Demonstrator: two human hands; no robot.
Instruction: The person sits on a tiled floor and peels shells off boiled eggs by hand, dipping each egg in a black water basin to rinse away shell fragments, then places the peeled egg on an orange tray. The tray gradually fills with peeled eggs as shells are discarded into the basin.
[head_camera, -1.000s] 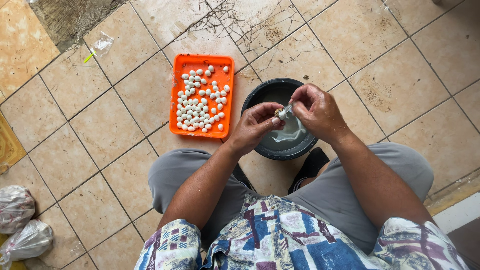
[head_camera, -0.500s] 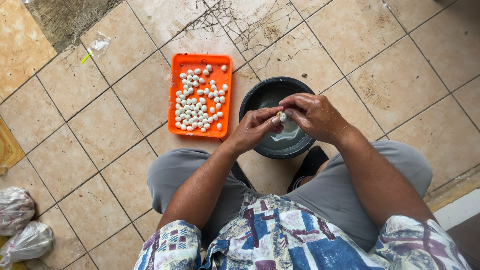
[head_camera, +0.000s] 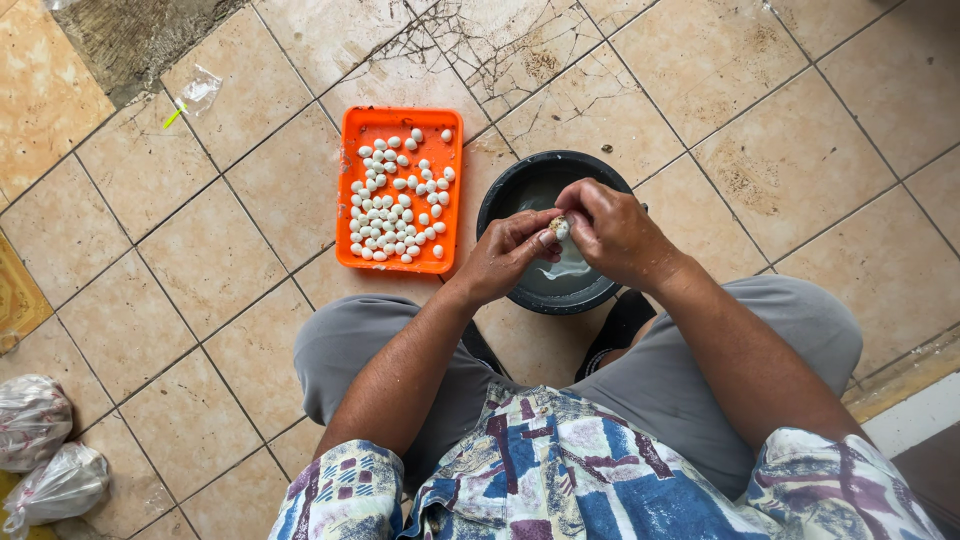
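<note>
Your two hands meet over the black bowl (head_camera: 520, 195), and between them sits one small pale egg (head_camera: 561, 229), partly speckled on top. Your left hand (head_camera: 500, 262) pinches it from the left with thumb and fingertips closed narrow; your right hand (head_camera: 618, 232) curls round it from the right, its fingers bent over the top. Both are in contact with it, so neither hand is nearer. The egg is too covered by your fingers to tell which way its long axis runs. It hangs directly above the cloudy water in the bowl, which stands on the tiled floor (head_camera: 210, 260) in front of your knees. The orange tray (head_camera: 350, 150) of peeled white eggs (head_camera: 395, 200) lies just beside the bowl, on your left-hand side, its long side running away from you.
</note>
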